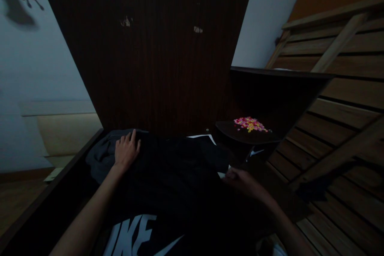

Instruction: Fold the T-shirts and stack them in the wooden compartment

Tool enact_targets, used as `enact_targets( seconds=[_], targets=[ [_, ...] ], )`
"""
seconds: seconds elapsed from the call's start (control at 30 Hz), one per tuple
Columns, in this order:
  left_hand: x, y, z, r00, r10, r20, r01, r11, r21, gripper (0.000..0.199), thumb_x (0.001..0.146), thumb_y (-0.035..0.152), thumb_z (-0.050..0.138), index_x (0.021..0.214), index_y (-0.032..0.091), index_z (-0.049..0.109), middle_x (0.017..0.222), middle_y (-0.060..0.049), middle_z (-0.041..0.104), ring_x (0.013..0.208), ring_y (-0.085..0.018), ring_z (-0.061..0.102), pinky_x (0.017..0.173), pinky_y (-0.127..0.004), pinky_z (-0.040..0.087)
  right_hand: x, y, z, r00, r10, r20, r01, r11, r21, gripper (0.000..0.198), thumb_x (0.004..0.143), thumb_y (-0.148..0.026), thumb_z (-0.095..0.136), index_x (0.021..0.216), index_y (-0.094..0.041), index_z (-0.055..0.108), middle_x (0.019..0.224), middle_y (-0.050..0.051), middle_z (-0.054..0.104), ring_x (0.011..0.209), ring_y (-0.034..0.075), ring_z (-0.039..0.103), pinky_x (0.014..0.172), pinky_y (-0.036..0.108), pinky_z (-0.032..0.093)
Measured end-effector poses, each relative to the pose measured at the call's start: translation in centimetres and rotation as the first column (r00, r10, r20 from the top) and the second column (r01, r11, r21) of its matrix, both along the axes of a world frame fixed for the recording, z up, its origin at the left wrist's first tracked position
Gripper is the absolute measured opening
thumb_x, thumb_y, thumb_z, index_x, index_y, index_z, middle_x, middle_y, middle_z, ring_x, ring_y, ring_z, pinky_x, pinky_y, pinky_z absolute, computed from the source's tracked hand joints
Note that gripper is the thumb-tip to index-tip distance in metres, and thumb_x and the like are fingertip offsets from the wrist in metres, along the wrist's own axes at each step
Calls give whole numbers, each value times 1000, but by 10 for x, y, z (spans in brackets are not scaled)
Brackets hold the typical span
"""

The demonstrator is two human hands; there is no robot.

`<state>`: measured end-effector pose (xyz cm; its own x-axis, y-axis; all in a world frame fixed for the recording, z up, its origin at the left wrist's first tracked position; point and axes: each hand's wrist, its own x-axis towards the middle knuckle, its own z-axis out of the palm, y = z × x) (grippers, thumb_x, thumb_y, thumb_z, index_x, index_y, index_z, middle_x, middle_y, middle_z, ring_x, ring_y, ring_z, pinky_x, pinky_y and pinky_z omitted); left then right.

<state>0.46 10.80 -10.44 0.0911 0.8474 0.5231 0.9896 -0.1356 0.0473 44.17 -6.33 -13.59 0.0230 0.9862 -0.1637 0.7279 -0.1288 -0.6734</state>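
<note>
A black garment [177, 164] lies spread over the dark desk in dim light. My left hand [127, 150] rests flat on its far left part, fingers apart, beside a bunched dark grey cloth [100, 154]. At the garment's right edge my right hand [235, 177] has its fingers closed. A pale scrap [221, 175] shows at those fingertips; whether they grip it or the garment's edge is too dark to tell. Behind the garment, the corner of a white sheet [201, 136] sticks out. Large white letters and a swoosh [135, 234] show on black fabric nearest me.
A dark wooden panel [156, 56] rises behind the desk. To the right, a small rounded shelf [225, 128] bears a heap of pink, red and yellow bits [250, 124]. Below it is a small white swoosh [256, 152]. A slatted wooden frame [345, 92] stands at the far right.
</note>
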Motion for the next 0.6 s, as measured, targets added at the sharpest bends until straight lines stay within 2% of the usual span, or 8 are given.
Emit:
enact_targets(
  seconds=[0.07,0.17,0.23,0.3,0.43,0.53,0.6],
  targets=[
    [1,2,7,999,26,47,-24,999,-43,56,92,35,33,140,8,45,124,-23,62,117,-37,52,93,-50,39,1,32,3,984,-114,137,89,981,171,30,80,-47,60,95,-21,64,92,6,69,82,20,63,73,30,50],
    [0,6,17,993,37,109,-26,995,-96,52,90,33,39,134,9,49,119,-22,65,115,-35,55,95,-49,41,-1,78,5,933,-175,314,77,950,302,29,84,-34,55,107,-17,63,114,12,64,108,25,58,94,34,43],
    [-2,10,25,982,25,187,3,989,-145,51,87,31,45,134,10,50,115,-19,67,111,-32,60,95,-45,43,-6,105,6,904,-147,402,26,956,291,34,87,-32,53,115,-14,61,121,15,62,115,27,55,98,35,40],
    [-5,13,32,957,17,291,45,978,-205,51,83,30,52,131,13,53,112,-15,70,106,-28,64,92,-39,47,-12,127,7,890,-93,446,-7,976,217,38,89,-32,51,121,-13,58,124,16,61,116,27,54,96,34,41],
    [-15,17,46,896,33,442,119,943,-310,34,78,34,60,107,18,69,104,-10,74,98,-26,68,83,-33,52,-24,155,5,867,-15,498,-32,996,87,44,87,-36,58,125,-15,56,128,16,59,117,27,56,92,34,43],
    [-23,16,51,867,59,495,150,916,-373,29,78,40,60,91,17,72,93,-8,76,88,-25,70,75,-31,53,-26,165,5,817,-56,574,23,998,64,38,83,-39,63,115,-18,62,123,15,63,116,29,56,90,36,43],
    [-27,14,52,854,56,516,158,919,-361,31,78,43,59,87,16,71,90,-7,75,86,-24,70,74,-30,53,-25,170,7,808,-76,585,46,997,66,28,80,-36,66,103,-20,67,114,13,67,112,28,58,87,34,43]
  ],
)
